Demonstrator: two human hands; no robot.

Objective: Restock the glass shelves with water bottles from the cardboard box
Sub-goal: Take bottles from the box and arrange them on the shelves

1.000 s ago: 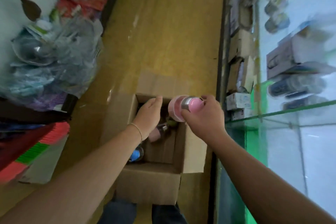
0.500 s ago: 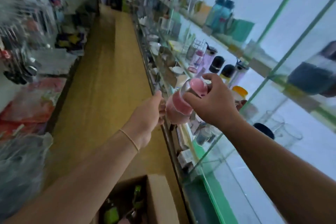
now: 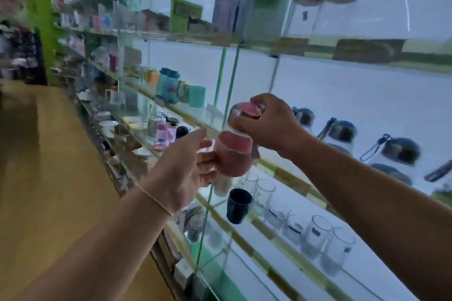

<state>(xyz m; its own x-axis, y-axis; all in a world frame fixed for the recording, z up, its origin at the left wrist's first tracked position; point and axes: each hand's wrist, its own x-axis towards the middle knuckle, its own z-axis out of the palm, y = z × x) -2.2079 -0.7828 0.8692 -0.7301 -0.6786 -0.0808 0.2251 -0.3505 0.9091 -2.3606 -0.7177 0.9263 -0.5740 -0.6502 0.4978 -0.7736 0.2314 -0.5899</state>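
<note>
While right hand (image 3: 266, 124) grips pink bottle (image 3: 234, 154) | left hand (image 3: 186, 166) cups base

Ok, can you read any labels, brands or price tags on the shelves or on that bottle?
No text is legible anywhere.
Pink bottle: no print visible.
White carton on upper shelf: lines of print, blurred.
Shelf-edge tags: blurred.
Drinking glasses: small blue stickers, too small to read.
Glass jars: a small tag, unreadable.
</note>
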